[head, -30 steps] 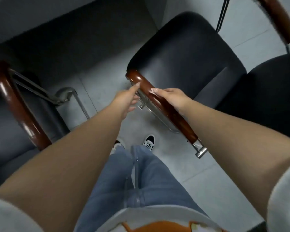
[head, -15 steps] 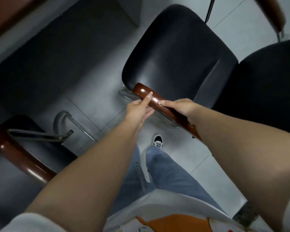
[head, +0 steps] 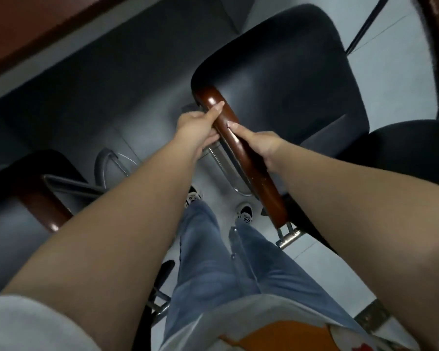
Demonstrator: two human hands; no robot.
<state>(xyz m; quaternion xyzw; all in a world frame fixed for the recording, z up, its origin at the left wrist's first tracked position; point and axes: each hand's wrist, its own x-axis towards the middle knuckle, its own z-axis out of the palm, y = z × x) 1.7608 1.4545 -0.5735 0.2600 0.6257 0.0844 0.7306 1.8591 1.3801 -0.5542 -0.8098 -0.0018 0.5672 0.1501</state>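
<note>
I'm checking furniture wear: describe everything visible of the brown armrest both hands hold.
The glossy reddish-brown wooden armrest is a long rounded bar lying diagonally beside the dark padded chair seat. Its near end sits on a silver metal bracket. The left hand grips it near the far end, thumb on top; the right hand holds its middle from the seat side.

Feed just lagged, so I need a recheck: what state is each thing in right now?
armrest, held near its far end by both grips.
left grip, holds the armrest from the left, thumb on top.
right grip, holds the armrest from the right, one finger laid along the top.
seat, untouched.
left chair, untouched.
</note>
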